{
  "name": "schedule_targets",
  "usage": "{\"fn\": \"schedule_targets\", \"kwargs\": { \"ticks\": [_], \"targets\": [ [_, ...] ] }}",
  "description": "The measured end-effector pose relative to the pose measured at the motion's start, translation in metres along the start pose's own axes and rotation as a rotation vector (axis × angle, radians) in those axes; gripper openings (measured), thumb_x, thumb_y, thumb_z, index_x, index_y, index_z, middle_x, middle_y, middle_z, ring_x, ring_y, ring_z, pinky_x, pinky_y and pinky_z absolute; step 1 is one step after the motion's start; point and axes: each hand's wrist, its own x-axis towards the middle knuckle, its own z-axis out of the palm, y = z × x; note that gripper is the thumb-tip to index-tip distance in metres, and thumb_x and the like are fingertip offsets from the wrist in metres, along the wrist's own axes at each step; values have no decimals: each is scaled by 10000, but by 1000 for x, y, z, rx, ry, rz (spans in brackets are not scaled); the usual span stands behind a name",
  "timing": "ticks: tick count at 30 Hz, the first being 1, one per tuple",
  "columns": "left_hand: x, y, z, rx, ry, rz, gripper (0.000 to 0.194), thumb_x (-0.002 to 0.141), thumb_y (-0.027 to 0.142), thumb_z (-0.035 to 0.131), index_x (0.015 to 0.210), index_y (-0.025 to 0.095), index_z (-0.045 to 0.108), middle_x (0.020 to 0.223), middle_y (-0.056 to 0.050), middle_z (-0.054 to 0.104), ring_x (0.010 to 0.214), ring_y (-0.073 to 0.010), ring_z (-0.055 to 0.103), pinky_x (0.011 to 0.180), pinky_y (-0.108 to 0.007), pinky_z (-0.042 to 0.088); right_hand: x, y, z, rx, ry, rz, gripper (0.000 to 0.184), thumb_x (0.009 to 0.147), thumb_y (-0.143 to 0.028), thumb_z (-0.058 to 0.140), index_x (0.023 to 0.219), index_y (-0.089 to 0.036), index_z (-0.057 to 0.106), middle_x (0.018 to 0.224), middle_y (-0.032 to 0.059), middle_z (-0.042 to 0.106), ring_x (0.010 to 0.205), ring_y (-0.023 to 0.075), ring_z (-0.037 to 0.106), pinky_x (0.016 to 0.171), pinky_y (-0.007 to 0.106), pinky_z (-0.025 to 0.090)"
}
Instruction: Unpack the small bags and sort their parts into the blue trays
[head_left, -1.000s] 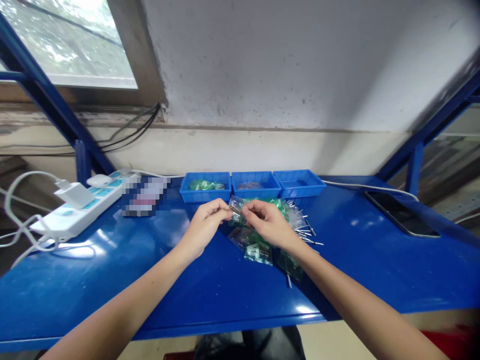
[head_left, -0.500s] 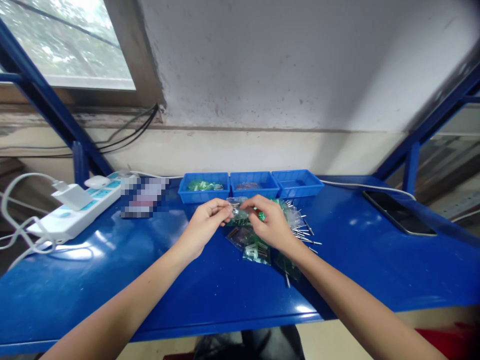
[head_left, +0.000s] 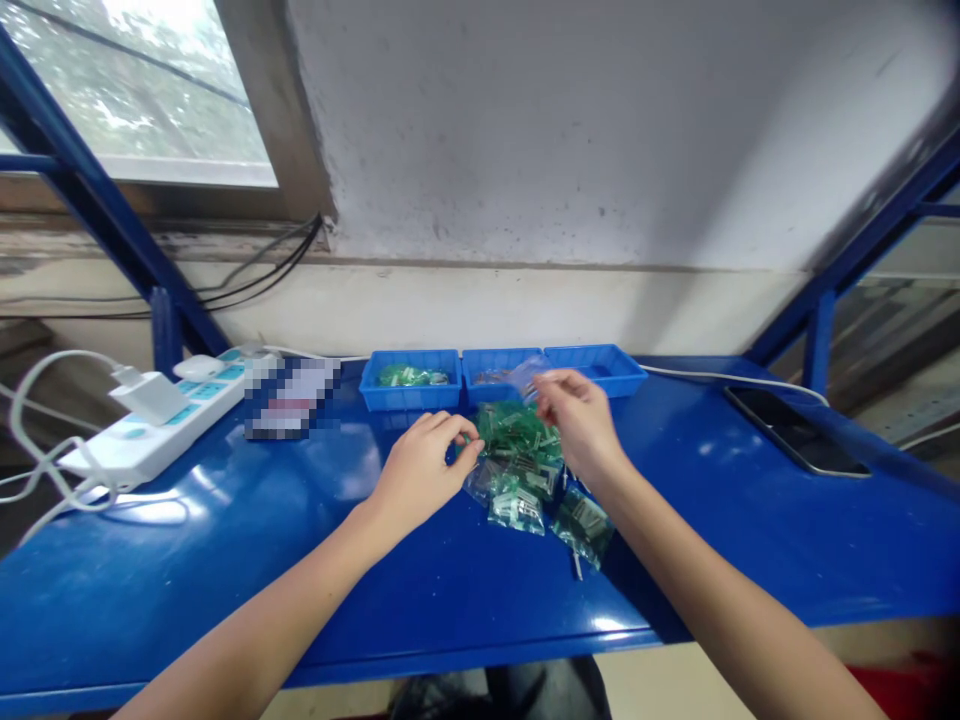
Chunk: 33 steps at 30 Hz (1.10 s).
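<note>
My right hand pinches a small clear plastic bag by its edge and holds it up in front of the middle blue bin. What the bag contains is blurred. My left hand hovers at the left side of a pile of small green bags, thumb and forefinger curved with a gap between them, nothing in its grasp. Bags with metal parts inside, such as a shiny bag and a dark green bag, lie at the front of the pile.
The left blue bin holds green bags; the right blue bin stands beside the middle one. A white power strip with cables and a blurred-out flat object lie left. A black phone rests right on the blue table.
The clear bag has left my left hand and moved up and right in my right hand. My left fingers have parted. More of the green pile shows.
</note>
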Motion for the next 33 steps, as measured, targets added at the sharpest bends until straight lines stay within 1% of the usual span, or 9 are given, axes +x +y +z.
{"fn": "schedule_targets", "kwargs": {
  "ticks": [3, 6, 8, 11, 13, 14, 17, 24, 33],
  "targets": [
    [0, -10, -1, 80, -169, -127, 330, 757, 531, 559, 835, 214, 606, 819, -53, 602, 817, -250, 537, 700, -344, 404, 23, -29, -22, 57, 367, -300, 206, 683, -305, 635, 759, -190, 481, 717, -9, 519, 524, 95, 487, 436, 228, 337],
    [-2, -13, -1, 100, -249, -182, 351, 700, 530, 612, 836, 206, 608, 866, -74, 611, 855, -287, 542, 699, -357, 397, 35, -59, -33, -158, 733, -762, 130, 778, -276, 569, 785, -195, 467, 751, 11, 484, 632, 119, 495, 533, 265, 392],
    [-2, -13, 0, 105, -276, -208, 279, 712, 460, 617, 834, 209, 612, 866, -77, 626, 879, -305, 542, 709, -374, 391, 38, -65, -31, -357, 780, -966, 73, 824, -248, 523, 816, -182, 494, 795, 35, 495, 717, 139, 502, 617, 292, 410],
    [-2, -13, 1, 114, -265, -224, 160, 722, 352, 612, 810, 219, 626, 833, -69, 650, 871, -307, 549, 719, -389, 385, 38, -40, -18, -826, 349, -995, 96, 836, -250, 505, 829, -175, 566, 844, 64, 563, 871, 206, 509, 750, 381, 398],
    [-1, -15, 1, 112, -232, -218, 103, 713, 293, 617, 788, 224, 633, 803, -60, 664, 839, -295, 561, 725, -389, 385, 33, -13, -10, -1102, -16, -860, 131, 802, -306, 564, 801, -186, 618, 850, 81, 603, 986, 285, 480, 784, 444, 370],
    [-1, -17, 1, 117, -219, -218, 92, 711, 277, 616, 784, 224, 635, 795, -58, 670, 830, -292, 568, 728, -389, 386, 30, -1, -8, -1162, -85, -786, 152, 797, -327, 575, 810, -190, 638, 869, 92, 618, 1040, 319, 452, 784, 459, 364],
    [2, -19, -4, 147, -258, -246, 126, 725, 283, 607, 834, 228, 640, 811, -47, 690, 858, -294, 592, 732, -382, 393, 16, 18, -4, -1177, -108, -718, 209, 833, -348, 532, 879, -191, 661, 888, 97, 637, 1102, 331, 416, 826, 466, 352],
    [5, -17, -11, 117, -426, -322, 145, 784, 287, 514, 855, 235, 630, 780, -4, 697, 737, -220, 633, 616, -298, 382, -6, 14, 6, -1010, -243, -692, 204, 866, -306, 492, 814, -189, 652, 788, 68, 637, 933, 248, 499, 820, 382, 380],
    [9, -31, -34, 167, -199, -238, 146, 807, 228, 458, 806, 196, 600, 801, -57, 614, 841, -243, 540, 740, -352, 378, -27, 8, 19, -829, -468, -557, 202, 874, -306, 481, 908, -182, 636, 715, 37, 616, 755, 188, 527, 696, 314, 401]
  ]
}}
